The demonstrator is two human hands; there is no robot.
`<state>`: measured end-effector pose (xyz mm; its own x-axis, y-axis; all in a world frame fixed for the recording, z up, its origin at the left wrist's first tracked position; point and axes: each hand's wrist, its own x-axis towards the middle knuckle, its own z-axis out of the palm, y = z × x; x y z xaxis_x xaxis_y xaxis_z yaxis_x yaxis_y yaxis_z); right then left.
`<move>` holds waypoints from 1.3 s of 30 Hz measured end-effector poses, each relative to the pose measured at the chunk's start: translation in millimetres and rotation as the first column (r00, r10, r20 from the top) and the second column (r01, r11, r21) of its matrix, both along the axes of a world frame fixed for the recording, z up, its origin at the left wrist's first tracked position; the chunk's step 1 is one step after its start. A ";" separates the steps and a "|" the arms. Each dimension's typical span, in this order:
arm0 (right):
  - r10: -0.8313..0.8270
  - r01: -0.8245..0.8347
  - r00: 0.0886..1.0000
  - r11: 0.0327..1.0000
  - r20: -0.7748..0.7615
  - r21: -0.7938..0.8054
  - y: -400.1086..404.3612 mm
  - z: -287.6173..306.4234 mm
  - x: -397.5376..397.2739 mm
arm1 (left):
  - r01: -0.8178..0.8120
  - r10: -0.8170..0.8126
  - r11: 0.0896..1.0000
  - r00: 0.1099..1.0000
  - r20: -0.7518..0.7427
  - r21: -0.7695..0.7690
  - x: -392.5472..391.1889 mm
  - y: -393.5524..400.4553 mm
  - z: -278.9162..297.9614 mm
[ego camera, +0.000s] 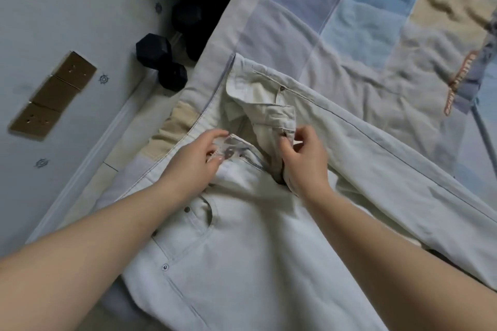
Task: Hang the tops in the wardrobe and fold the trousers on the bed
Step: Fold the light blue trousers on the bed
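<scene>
Two hands at open fly of pale trousers (242,263) on bed (376,35): left hand (200,158) pinching waistband, right hand (301,158) pinching button flap; best fastened, smoothed flat before folding

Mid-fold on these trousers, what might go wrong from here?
The fly of the trousers gapes open between the left hand and right hand; folding now would likely trap a lump. The waistband lies near the edge of the bed, so the trousers may slide toward the dumbbells.
</scene>
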<state>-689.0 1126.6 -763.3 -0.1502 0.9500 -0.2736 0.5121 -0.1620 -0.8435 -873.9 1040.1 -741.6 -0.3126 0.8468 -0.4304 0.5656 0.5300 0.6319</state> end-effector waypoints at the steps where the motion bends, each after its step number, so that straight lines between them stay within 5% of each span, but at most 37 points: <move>1: -0.094 0.094 0.992 0.996 -0.087 -0.004 2.4 8.2 3.6 | -0.073 0.075 0.996 0.997 -0.020 0.060 -4.8 6.2 -0.5; 6: -0.192 0.226 0.937 0.970 -0.291 0.087 -1.7 38.1 0.3 | -0.213 0.237 0.968 0.950 -0.204 0.136 -7.2 35.4 -4.7; 9: 0.241 -0.238 0.960 0.970 -0.140 0.042 -20.3 35.1 -14.8 | -0.229 0.240 0.969 0.962 -0.135 0.087 -5.4 39.2 -10.1; 11: 0.630 -0.623 0.776 0.764 -0.014 -0.168 -35.3 24.2 -21.6 | -0.304 0.311 0.950 0.945 -0.099 0.074 -9.2 35.3 -9.9; 12: 0.688 -0.673 0.726 0.704 -0.019 -0.225 -41.1 20.0 -21.5 | -0.351 0.358 0.933 0.928 -0.102 0.078 -11.8 32.3 -8.1; 18: 0.310 -0.340 0.940 0.896 -0.146 -0.285 -41.6 29.8 32.6 | -0.407 0.417 0.908 0.897 -0.145 0.095 2.0 19.7 15.6; 24: 0.103 -0.154 0.977 0.947 -0.186 -0.283 -33.2 55.5 151.7 | -0.247 0.254 0.963 0.966 -0.050 0.110 113.7 38.5 53.1; 32: -0.153 0.103 0.981 0.934 -0.123 -0.341 -64.2 58.7 415.8 | 0.083 -0.084 0.995 0.996 0.013 0.046 377.2 67.4 55.3; 39: -0.472 0.457 0.879 0.796 0.067 -0.397 -136.4 19.9 686.6 | 0.419 -0.417 0.908 0.902 0.107 0.007 647.6 66.4 16.7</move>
